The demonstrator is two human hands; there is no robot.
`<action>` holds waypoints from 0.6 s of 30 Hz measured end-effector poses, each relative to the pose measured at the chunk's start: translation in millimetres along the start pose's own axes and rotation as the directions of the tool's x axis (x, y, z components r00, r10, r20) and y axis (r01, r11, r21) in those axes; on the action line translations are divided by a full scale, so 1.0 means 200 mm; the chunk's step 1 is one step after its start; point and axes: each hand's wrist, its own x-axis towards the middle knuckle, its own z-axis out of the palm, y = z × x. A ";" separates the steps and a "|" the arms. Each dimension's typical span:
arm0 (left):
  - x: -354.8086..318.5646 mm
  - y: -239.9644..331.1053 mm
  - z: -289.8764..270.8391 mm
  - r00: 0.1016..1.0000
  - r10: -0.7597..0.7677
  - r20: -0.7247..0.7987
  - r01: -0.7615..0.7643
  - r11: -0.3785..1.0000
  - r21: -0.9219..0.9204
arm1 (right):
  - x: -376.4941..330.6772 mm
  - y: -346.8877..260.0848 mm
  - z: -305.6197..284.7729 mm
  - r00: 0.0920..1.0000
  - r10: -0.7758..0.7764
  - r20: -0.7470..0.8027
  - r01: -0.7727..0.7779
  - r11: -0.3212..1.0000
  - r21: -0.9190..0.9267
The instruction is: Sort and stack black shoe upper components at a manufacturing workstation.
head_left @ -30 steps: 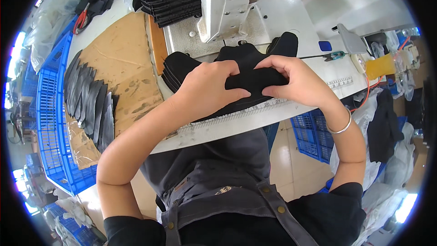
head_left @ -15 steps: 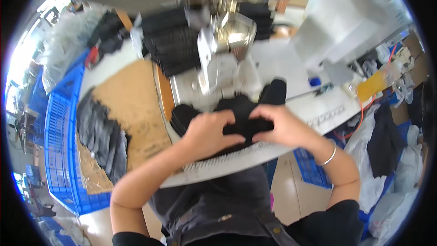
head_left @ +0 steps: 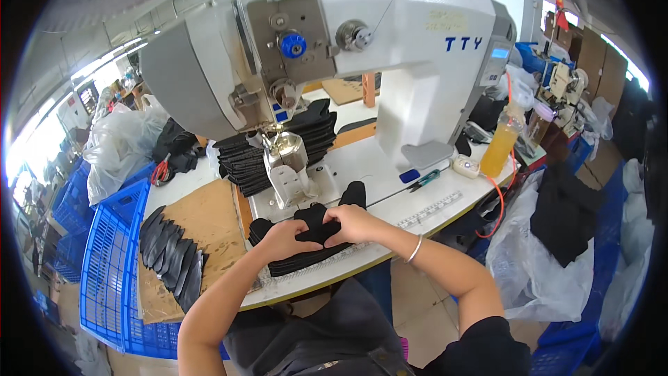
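Since the earlier frame the head had lifted, bringing the white sewing machine [head_left: 362, 49] into full view; left hand [head_left: 287, 238] and right hand [head_left: 353, 223] stayed curled, pinching a black fabric piece [head_left: 314, 221] on the table [head_left: 390, 174], before the machine's post [head_left: 287, 167].

A white industrial sewing machine [head_left: 390, 49] dominates a pale work surface [head_left: 445, 188] in a workshop, flanked by blue plastic crates [head_left: 111, 251], clear plastic bags [head_left: 536, 264] and daylight from windows [head_left: 42, 139] at left.
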 end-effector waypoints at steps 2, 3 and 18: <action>0.00 -0.01 0.00 1.000 0.019 -0.013 -0.019 1.000 -0.022 | 0.00 0.02 0.01 1.000 -0.017 -0.007 0.017 0.999 -0.031; 0.01 -0.04 0.02 1.000 0.019 -0.015 -0.019 1.000 -0.015 | 0.01 0.02 0.01 1.000 -0.030 -0.007 0.029 0.998 -0.052; 0.02 -0.10 0.12 0.987 0.084 -0.134 -0.095 0.992 -0.082 | -0.01 0.00 -0.02 0.979 0.116 0.170 -0.146 0.972 0.182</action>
